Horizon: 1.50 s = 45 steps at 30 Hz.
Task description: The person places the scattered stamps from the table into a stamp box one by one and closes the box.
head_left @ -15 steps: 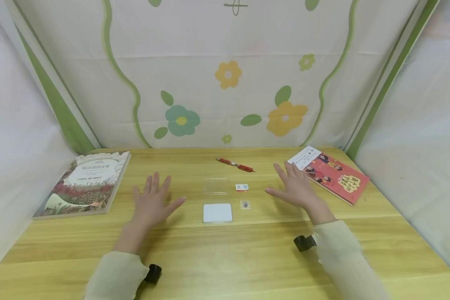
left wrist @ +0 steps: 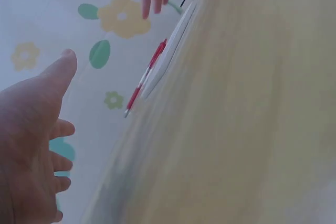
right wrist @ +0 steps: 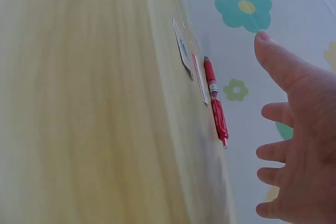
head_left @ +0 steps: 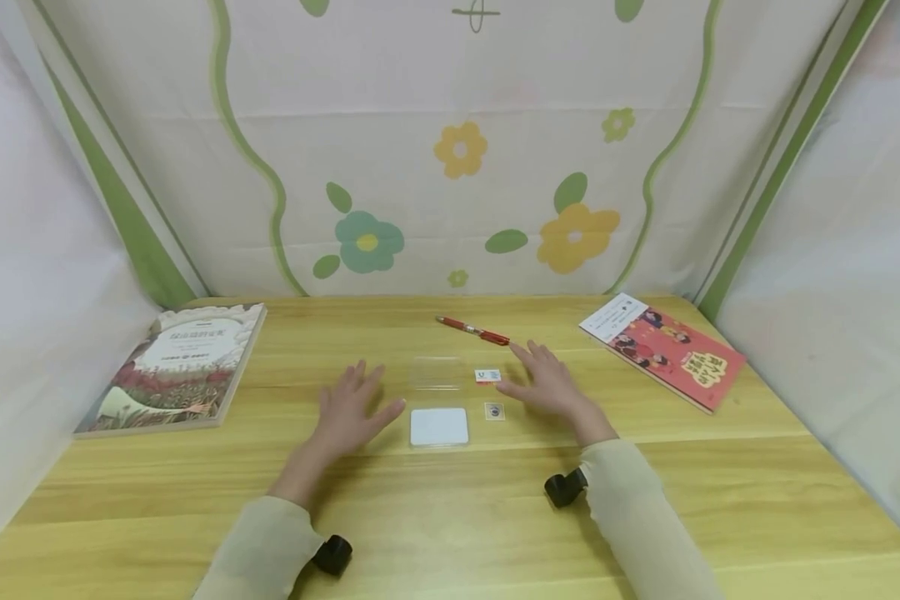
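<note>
My left hand (head_left: 347, 419) hovers over the table with fingers spread, left of a small white rectangular box (head_left: 438, 427). Holding nothing, my right hand (head_left: 549, 385) has its fingers extended just right of two small pieces. One is a white and red card-like piece (head_left: 487, 377), with the thumb tip close to its edge. Nearer to me lies a small square piece (head_left: 494, 411) with a dark round print. Behind the white box a thin transparent cover (head_left: 436, 373) lies flat. A red pen (head_left: 472, 330) rests farther back, beyond the right fingertips.
A thick book (head_left: 172, 367) with a field picture lies at the left of the wooden table (head_left: 450, 533). On the right is a red book (head_left: 682, 350) with a white band. A flowered curtain (head_left: 420, 100) rises along the table's back edge.
Both hands have moved inward toward the small things in the middle, the left one to the right and the right one to the left. The objects lie as before.
</note>
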### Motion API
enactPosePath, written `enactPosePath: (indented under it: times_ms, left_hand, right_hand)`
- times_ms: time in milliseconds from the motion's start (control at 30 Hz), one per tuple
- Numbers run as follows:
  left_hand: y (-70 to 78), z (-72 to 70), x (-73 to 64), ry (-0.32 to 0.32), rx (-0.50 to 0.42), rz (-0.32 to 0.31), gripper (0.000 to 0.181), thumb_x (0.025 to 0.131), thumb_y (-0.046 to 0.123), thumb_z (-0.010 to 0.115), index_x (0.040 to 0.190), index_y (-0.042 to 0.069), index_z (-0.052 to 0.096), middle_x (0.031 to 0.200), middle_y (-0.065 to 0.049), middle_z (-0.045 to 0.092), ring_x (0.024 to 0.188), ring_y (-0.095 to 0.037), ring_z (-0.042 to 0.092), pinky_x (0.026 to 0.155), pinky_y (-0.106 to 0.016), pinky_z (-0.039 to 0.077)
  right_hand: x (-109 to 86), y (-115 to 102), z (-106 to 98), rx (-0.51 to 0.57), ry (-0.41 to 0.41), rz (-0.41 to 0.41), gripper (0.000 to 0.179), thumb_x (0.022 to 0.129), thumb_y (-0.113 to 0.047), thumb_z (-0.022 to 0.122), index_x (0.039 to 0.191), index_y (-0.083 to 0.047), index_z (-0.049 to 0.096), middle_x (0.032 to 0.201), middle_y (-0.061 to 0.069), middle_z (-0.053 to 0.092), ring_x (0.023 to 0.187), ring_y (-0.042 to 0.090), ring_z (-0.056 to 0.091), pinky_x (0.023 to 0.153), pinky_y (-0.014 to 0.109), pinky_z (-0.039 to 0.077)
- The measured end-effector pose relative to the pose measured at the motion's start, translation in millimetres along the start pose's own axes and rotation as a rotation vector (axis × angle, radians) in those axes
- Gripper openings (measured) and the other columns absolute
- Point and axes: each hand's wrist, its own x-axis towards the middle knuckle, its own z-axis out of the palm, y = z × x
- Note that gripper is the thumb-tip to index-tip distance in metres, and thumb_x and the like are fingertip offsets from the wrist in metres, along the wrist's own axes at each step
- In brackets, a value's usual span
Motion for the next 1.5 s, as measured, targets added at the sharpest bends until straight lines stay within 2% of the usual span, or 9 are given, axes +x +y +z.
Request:
enactPosePath:
  times_ms: [200, 300, 400, 600, 733, 1033, 1500]
  left_hand:
    - [-2.7, 17.6, -1.9, -0.006, -0.161, 0.027, 0.071, 0.078, 0.051, 0.053, 0.130, 0.005, 0.038, 0.136, -0.020, 0.024, 0.124, -0.035, 0.015, 0.091, -0.061, -0.001]
    - [-1.5, 22.5, -2.8, -0.016, -0.209, 0.031, 0.071, 0.075, 0.052, 0.057, 0.128, 0.008, 0.041, 0.135, -0.018, 0.026, 0.125, -0.032, 0.016, 0.093, -0.058, -0.002]
    - [-0.4, 25.4, -4.0, -0.026, -0.218, 0.037, 0.070, 0.073, 0.052, 0.059, 0.127, 0.009, 0.044, 0.135, -0.018, 0.028, 0.125, -0.031, 0.017, 0.094, -0.055, -0.002]
    - [-0.8, 30.7, -6.8, -0.049, -0.141, 0.047, 0.070, 0.070, 0.059, 0.057, 0.124, 0.014, 0.049, 0.135, -0.015, 0.030, 0.125, -0.030, 0.018, 0.095, -0.054, -0.003]
    - [-0.7, 31.8, -7.9, -0.059, -0.100, 0.061, 0.072, 0.067, 0.062, 0.057, 0.123, 0.017, 0.050, 0.134, -0.015, 0.030, 0.125, -0.030, 0.018, 0.094, -0.055, -0.002]
    - [-1.7, 32.1, -8.5, -0.065, 0.010, 0.096, 0.072, 0.064, 0.061, 0.061, 0.122, 0.020, 0.052, 0.135, -0.015, 0.030, 0.125, -0.031, 0.017, 0.094, -0.056, -0.001]
    - [-3.8, 33.5, -9.6, -0.074, 0.024, 0.086, 0.068, 0.066, 0.059, 0.061, 0.120, 0.019, 0.054, 0.135, -0.014, 0.029, 0.125, -0.031, 0.016, 0.094, -0.056, -0.001]
  right_hand:
    - [4.9, 1.2, 8.9, 0.165, -0.027, -0.011, 0.071, 0.079, -0.047, 0.055, 0.132, -0.004, 0.033, 0.135, 0.024, 0.021, 0.123, 0.039, 0.017, 0.096, 0.052, 0.013]
    - [8.1, 4.4, 15.3, 0.239, -0.029, -0.022, 0.063, 0.081, -0.038, 0.057, 0.129, -0.002, 0.037, 0.134, 0.023, 0.025, 0.123, 0.037, 0.018, 0.096, 0.050, 0.014]
    - [10.9, 7.7, 23.0, 0.272, 0.000, -0.042, 0.056, 0.082, -0.032, 0.058, 0.126, -0.001, 0.042, 0.132, 0.023, 0.029, 0.122, 0.037, 0.020, 0.097, 0.049, 0.015]
    - [13.4, 10.7, 37.1, 0.229, 0.132, -0.019, 0.043, 0.079, -0.027, 0.062, 0.115, -0.005, 0.056, 0.128, 0.022, 0.036, 0.119, 0.038, 0.028, 0.095, 0.052, 0.018]
    - [13.9, 10.3, 42.2, 0.187, 0.184, 0.010, 0.038, 0.078, -0.025, 0.064, 0.110, -0.007, 0.059, 0.127, 0.020, 0.039, 0.117, 0.038, 0.031, 0.093, 0.053, 0.018]
    - [19.3, 7.1, 47.6, 0.119, 0.235, 0.063, 0.029, 0.077, -0.024, 0.065, 0.103, -0.010, 0.064, 0.126, 0.016, 0.042, 0.116, 0.035, 0.033, 0.093, 0.051, 0.018]
    - [21.4, 5.2, 51.3, 0.126, 0.231, 0.115, 0.022, 0.076, -0.023, 0.065, 0.094, -0.012, 0.063, 0.126, 0.013, 0.043, 0.117, 0.034, 0.032, 0.094, 0.050, 0.015]
